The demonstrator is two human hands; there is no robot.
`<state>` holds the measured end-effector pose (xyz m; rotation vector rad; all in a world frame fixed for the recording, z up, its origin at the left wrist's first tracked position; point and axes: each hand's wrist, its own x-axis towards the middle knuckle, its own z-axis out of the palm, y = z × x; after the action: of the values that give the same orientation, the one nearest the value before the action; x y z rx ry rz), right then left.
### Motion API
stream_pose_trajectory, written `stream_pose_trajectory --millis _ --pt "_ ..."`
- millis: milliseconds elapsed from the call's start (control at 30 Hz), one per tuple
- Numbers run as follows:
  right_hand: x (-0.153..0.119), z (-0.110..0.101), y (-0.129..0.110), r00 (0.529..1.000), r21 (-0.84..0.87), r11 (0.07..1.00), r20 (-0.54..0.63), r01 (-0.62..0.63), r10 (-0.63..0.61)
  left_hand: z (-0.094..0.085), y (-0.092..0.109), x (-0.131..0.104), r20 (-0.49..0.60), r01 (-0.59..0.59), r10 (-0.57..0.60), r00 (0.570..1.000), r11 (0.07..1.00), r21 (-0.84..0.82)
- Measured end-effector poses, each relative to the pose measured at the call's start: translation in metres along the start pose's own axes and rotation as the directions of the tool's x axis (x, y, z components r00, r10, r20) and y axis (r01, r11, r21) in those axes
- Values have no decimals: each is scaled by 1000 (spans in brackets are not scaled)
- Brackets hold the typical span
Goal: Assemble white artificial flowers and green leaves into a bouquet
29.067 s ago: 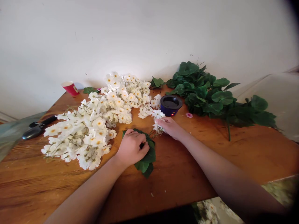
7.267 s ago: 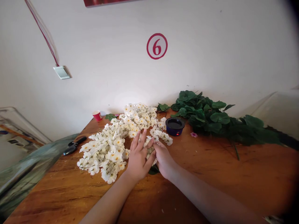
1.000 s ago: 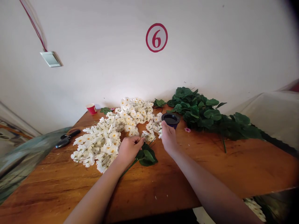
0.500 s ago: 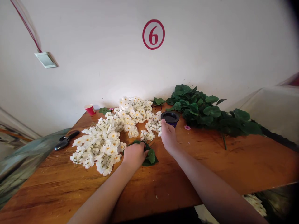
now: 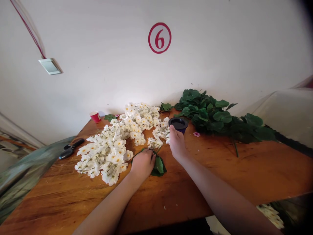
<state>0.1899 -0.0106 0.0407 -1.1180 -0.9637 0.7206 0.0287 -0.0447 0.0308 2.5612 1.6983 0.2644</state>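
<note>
My left hand is closed over a small cluster of green artificial leaves on the wooden table, and its fingertips are partly hidden. Stems run from those leaves up to a bunch of white artificial flowers with yellow centres. At the right side of that bunch, my right hand has its fingers curled round the petals; most of the fingers are out of sight. Just behind the right hand stands a dark flowerpot with a black filled top.
A large heap of white flowers lies left of my hands. Green leaf stems are piled at the back right. A pink flower, a red paper cup and a black-handled tool also rest on the table.
My left hand has flattened slightly lower over the leaf cluster. The right hand stays beside the flowers and pot. The whole view has shifted a little.
</note>
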Motion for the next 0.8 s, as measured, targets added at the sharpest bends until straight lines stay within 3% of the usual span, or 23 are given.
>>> stream_pose_trajectory --millis 433,800 --pt "-4 -1 -12 1000 56 998 0 -9 9 12 9 -2 -32 8 -7 999 1000 29" --pt "-5 -1 -12 1000 30 999 -7 -23 23 -1 9 -6 -63 23 -26 998 999 -49"
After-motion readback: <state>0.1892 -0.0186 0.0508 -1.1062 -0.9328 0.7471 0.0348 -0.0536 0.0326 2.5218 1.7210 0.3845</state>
